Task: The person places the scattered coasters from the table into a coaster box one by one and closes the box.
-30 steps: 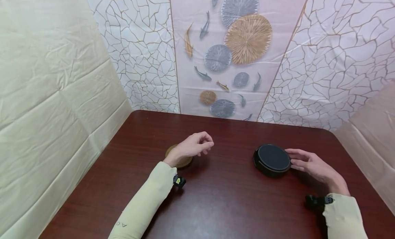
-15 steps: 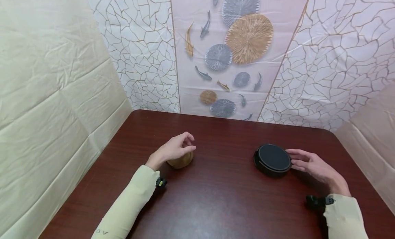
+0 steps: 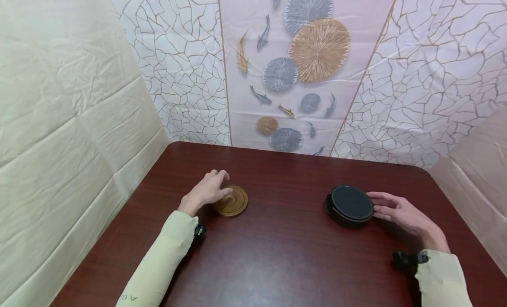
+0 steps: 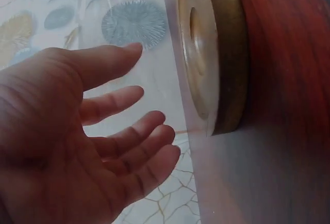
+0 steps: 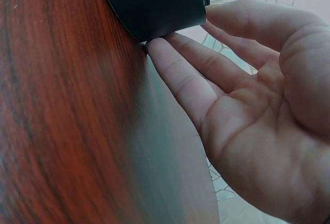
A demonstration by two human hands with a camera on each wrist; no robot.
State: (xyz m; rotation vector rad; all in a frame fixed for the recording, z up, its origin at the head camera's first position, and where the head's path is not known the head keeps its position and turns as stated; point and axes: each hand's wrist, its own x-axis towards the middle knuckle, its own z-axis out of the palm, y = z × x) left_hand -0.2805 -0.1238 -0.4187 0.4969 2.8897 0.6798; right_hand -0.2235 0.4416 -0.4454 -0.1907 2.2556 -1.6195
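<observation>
A round brown disc with concentric rings on its top lies on the dark red table. My left hand hovers at its left side, fingers relaxed and slightly bent, holding nothing. In the left wrist view the disc shows a thick edge, and a gap separates it from the fingertips. Toward the right of the table stands a low, round black case with a flat top. The fingertips of my right hand touch its right side; in the right wrist view they rest against the case's dark wall, fairly straight.
The dark red wooden table has rounded far corners. Behind it hangs a patterned cloth with fish and round leaves. Pale cloth walls flank the left and right. A small black camera sits at the right wrist.
My left hand has moved left, from above the brown disc to its left side, uncovering most of the disc. My right hand and the black case have stayed in place.
</observation>
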